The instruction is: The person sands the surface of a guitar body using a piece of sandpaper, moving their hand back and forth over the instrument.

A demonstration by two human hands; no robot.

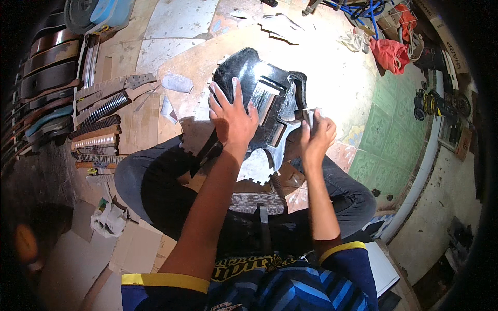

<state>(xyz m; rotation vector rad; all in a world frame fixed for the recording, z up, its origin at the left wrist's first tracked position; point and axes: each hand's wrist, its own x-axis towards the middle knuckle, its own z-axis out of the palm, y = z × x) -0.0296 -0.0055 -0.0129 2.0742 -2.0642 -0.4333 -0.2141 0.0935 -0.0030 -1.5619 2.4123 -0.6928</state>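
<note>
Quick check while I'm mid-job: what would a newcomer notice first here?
Probably the glossy black guitar body in the middle, with the left hand spread on it and the right hand holding a small greyish piece at its right edge. Next, the bright red bundle at upper right and the green floor tiles below it.

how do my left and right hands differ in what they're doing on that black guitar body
Pose: the left hand lies palm down with fingers spread, while the right hand has its fingers bent in a grip.
Hold: the left hand rests on the black guitar body itself; the right hand pinches a small grayish piece by the body's right edge.
Shared: both are bare.
</note>
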